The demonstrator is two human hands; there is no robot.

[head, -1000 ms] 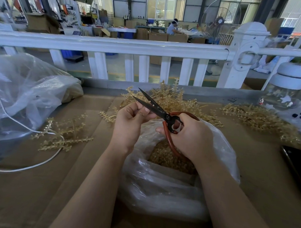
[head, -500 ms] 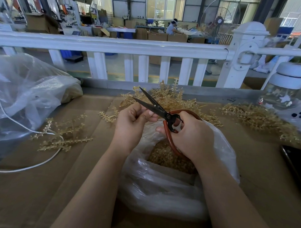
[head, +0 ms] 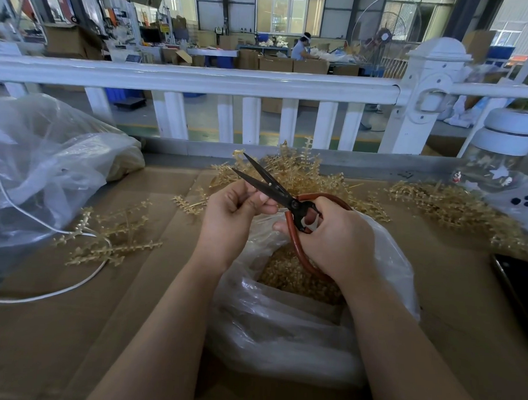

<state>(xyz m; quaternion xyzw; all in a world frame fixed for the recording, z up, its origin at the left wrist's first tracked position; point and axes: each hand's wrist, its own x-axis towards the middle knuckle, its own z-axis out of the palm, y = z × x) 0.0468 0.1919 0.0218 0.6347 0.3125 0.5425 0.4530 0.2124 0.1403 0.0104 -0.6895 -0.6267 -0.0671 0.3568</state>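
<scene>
My right hand (head: 333,241) grips the red handles of black-bladed scissors (head: 266,185), whose blades stand apart and point up to the left. My left hand (head: 232,210) is curled just left of the blades, its fingertips pinching something small that I cannot make out. Both hands hover above an open clear plastic bag (head: 282,329) holding small golden plastic pieces (head: 287,275). A heap of golden plastic sprigs (head: 305,174) lies behind the scissors.
Cardboard (head: 72,327) covers the table. More sprigs (head: 112,236) and a white cable (head: 44,294) lie at the left beside a large plastic bag (head: 42,162). Another sprig pile (head: 454,206), a white-lidded glass jar (head: 503,160) and a dark phone (head: 517,283) sit right. A white railing (head: 201,78) runs behind.
The scissor blades have opened a little wider and tilted slightly. My left fingers shifted against the lower blade. Both hands stay over the bag.
</scene>
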